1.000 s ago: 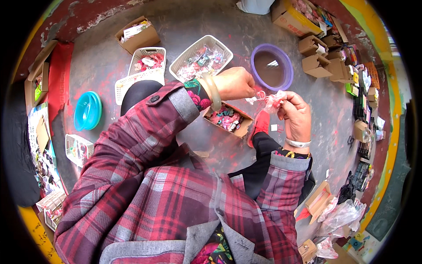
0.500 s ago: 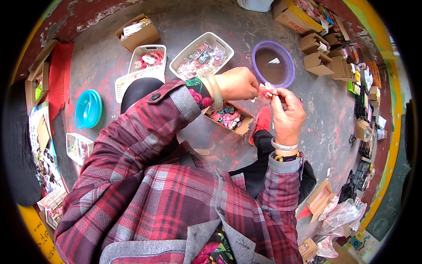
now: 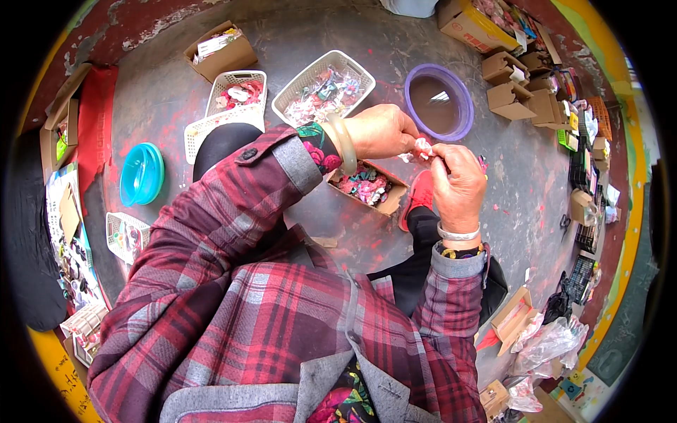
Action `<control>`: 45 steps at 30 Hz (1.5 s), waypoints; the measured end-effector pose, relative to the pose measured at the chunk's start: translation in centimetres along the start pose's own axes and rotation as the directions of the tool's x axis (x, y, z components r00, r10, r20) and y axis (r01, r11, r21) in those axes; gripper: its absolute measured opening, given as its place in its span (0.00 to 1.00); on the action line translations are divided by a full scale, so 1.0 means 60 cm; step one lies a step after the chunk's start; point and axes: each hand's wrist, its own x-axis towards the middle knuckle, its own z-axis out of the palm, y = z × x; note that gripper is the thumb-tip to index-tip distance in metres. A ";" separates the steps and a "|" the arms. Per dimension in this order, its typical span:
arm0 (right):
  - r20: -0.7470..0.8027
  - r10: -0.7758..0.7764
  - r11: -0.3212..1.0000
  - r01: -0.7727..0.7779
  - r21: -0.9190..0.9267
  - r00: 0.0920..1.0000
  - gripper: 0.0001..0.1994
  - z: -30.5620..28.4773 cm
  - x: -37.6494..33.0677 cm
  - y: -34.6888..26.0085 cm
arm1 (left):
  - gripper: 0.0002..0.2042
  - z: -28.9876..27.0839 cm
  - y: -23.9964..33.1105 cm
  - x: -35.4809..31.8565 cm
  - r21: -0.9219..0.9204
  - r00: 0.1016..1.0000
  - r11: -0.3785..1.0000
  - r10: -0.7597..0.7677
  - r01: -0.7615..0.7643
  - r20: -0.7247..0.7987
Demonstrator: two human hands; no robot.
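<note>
Both hands meet in front of me over the grey floor, pinching one small pink and white wrapped piece between their fingertips. My left hand, with a pale bangle on its wrist, grips it from the left. My right hand, wearing a silver bracelet, grips it from the right. Just below my left hand lies an open cardboard box full of small pink and teal pieces.
A purple-rimmed round lid lies beyond the hands. White baskets of small items, a teal bowl and cardboard boxes ring the floor. Plastic bags lie at the lower right.
Both hands have kept working the small wrapped piece, shifting slightly left and turning it between the fingertips. Nothing was let go.
</note>
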 end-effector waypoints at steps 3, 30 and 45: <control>0.040 -0.044 0.998 0.045 -0.047 0.998 0.07 -0.003 0.000 0.000 | 0.12 0.000 0.001 -0.002 0.000 0.999 0.999 0.043 -0.043 -0.016; 0.322 0.505 0.662 -0.599 0.450 0.801 0.09 -0.008 0.000 0.013 | 0.13 0.009 -0.007 0.003 -0.491 0.991 0.867 -0.016 0.081 0.134; 0.203 0.415 0.720 -0.456 0.523 0.887 0.03 0.000 -0.004 0.015 | 0.12 0.004 0.002 -0.001 -0.489 0.985 0.866 -0.023 0.106 0.172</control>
